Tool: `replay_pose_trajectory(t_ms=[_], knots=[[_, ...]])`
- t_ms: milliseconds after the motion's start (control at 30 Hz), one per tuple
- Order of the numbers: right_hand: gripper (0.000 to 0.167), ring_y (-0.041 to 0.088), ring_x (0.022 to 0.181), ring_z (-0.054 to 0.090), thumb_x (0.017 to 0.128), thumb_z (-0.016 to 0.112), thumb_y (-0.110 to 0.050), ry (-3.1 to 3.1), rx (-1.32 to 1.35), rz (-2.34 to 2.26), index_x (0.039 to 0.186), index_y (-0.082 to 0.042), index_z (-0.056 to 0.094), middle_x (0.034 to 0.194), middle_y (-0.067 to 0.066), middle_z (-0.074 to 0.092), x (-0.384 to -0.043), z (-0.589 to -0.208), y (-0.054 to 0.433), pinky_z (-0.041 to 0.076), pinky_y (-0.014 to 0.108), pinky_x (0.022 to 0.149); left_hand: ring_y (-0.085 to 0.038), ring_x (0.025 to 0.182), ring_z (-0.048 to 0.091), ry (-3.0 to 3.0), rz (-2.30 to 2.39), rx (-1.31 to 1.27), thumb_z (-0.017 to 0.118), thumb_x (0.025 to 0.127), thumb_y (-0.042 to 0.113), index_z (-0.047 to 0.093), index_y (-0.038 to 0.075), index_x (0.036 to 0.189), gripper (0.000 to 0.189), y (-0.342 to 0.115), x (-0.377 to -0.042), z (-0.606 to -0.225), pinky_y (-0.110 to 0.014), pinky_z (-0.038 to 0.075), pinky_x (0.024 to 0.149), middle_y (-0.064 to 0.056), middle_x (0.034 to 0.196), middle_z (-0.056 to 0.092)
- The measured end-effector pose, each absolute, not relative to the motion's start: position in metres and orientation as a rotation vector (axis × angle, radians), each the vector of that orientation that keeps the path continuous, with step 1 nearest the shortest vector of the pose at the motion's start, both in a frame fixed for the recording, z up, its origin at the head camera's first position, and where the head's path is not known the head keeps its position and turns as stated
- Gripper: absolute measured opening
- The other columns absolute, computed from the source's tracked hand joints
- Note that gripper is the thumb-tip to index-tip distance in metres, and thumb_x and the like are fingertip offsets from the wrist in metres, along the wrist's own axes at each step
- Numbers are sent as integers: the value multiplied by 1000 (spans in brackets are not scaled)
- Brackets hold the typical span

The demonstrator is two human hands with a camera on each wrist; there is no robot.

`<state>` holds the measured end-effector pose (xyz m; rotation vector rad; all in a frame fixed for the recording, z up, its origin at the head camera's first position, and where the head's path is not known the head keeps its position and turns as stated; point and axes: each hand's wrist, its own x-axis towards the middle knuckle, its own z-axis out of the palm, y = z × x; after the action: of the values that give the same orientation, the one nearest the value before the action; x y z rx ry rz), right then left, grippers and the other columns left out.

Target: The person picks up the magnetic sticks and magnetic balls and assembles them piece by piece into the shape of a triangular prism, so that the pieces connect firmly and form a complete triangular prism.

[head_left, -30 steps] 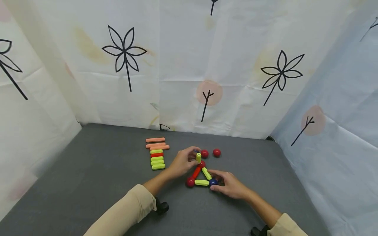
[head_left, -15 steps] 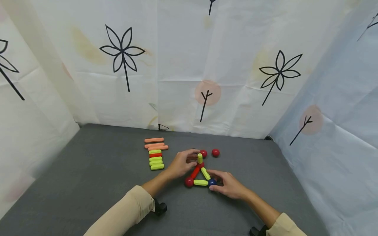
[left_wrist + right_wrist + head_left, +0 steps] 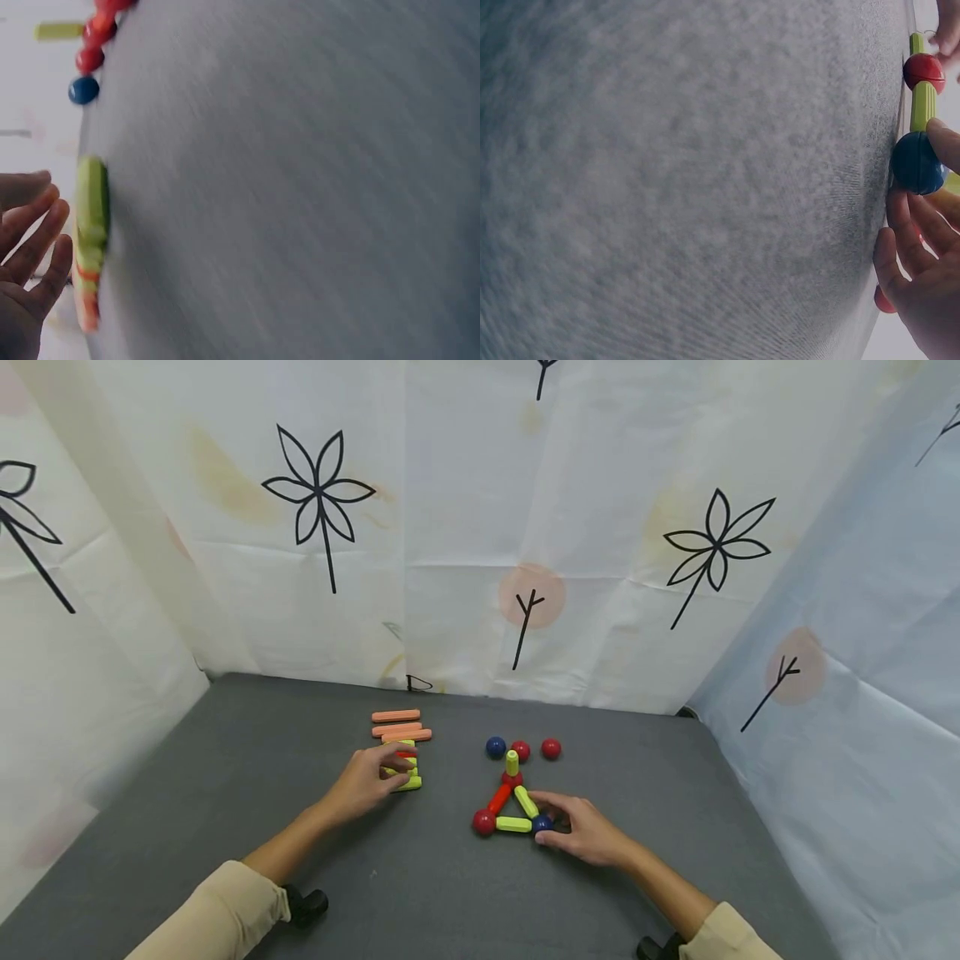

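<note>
A triangle of short rods and balls lies on the grey table, with a red ball (image 3: 484,822), a blue ball (image 3: 542,825) and another red ball (image 3: 512,779) at its corners. One red rod (image 3: 498,799) and two lime rods (image 3: 513,824) join them. On the far corner stands an upright lime rod (image 3: 512,762). My right hand (image 3: 585,833) holds the blue corner ball between thumb and fingers. To the left, my left hand (image 3: 365,787) hovers at a row of short lime and red rods (image 3: 408,784), partly covering them. Its fingers (image 3: 56,217) are spread, nothing between them.
Three longer orange rods (image 3: 395,716) lie behind the short ones. Beyond the triangle sit a loose blue ball (image 3: 496,747) and two red balls (image 3: 551,748). White patterned cloth (image 3: 450,527) surrounds the table at the back and sides.
My left hand has left the upright lime rod and moved left to the row of short rods, uncovering the loose blue ball. My right hand stays on the blue corner ball.
</note>
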<state>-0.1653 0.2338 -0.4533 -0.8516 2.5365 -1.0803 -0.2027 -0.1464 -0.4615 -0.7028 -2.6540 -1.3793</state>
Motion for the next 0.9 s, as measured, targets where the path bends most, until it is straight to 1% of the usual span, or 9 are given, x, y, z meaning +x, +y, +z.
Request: replay_pose_trajectory(t_ms=[67,100,200,267,333,533,667,767,900], knots=[[57,16,94,58,93,72,-25,2531,-849,-1086,141,-1,52,113,4,65,-165,-453,234,48,28,77,-21,96,71,-2692,-1320,-690,75,86,1,63,3,126,42,-157,-200,-465,-38,58,79,-8,105,74],[57,17,94,58,93,72,-25,2527,-846,-1090,141,-1,52,112,4,65,-165,-453,235,48,28,76,-20,95,71,-2715,-1283,-692,76,85,2,63,3,126,43,-160,-198,-467,-40,56,83,-6,102,74],[57,19,93,58,93,72,-24,2523,-843,-1099,141,-1,52,111,4,64,-165,-452,235,48,28,75,-16,94,70,-2768,-1158,-708,80,83,6,63,6,126,46,-163,-197,-471,-47,54,88,0,99,74],[57,19,93,58,93,72,-24,2525,-851,-1098,141,0,52,112,4,64,-165,-452,235,48,28,76,-14,92,69,-2795,-1064,-715,82,81,7,64,9,124,47,-160,-197,-472,-47,52,88,3,98,73],[57,17,94,58,93,72,-25,2531,-855,-1090,141,-1,52,112,3,65,-165,-453,234,48,27,76,-14,92,68,-2802,-978,-737,83,80,6,66,8,122,45,-156,-196,-473,-47,53,85,3,98,73],[57,14,94,58,93,72,-24,2533,-862,-1093,141,-2,52,112,2,64,-165,-455,233,48,26,78,-18,96,68,-2818,-829,-830,79,83,4,67,7,124,43,-141,-191,-471,-49,52,88,-3,104,73],[57,15,94,58,93,72,-24,2531,-856,-1101,141,-2,52,111,2,64,-165,-455,234,48,26,78,-15,94,67,-2803,-938,-881,77,86,5,63,6,127,44,-127,-188,-469,-43,54,87,-2,104,72],[57,14,94,58,93,72,-26,2532,-847,-1098,142,-3,52,112,1,64,-165,-455,234,48,26,78,-12,92,66,-2775,-1146,-905,75,88,5,59,6,130,45,-115,-188,-466,-36,56,84,1,103,70],[57,14,95,58,93,71,-26,2534,-844,-1091,142,-3,52,113,2,64,-165,-455,234,48,26,78,-12,94,65,-2699,-1429,-964,72,89,2,55,3,133,48,-99,-186,-459,-28,55,82,1,106,68]])
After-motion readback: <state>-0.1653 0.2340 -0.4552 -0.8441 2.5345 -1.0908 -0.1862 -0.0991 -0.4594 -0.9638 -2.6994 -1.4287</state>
